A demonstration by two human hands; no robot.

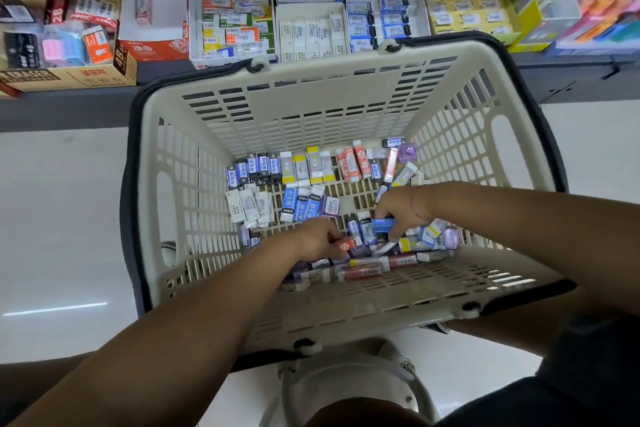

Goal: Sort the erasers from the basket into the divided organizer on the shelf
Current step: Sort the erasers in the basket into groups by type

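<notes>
Left hand (317,239) pinching orange eraser (347,245), right hand (400,208) gripping blue eraser (382,225) in basket (346,87); should be lifting one kind per hand, not mixing

My left hand (317,239) pinches orange eraser (347,245); my right hand (403,208) grips blue eraser (382,225). Both inside cream basket (311,87); eraser boxes (311,29) on shelf (69,107) beyond.
</notes>
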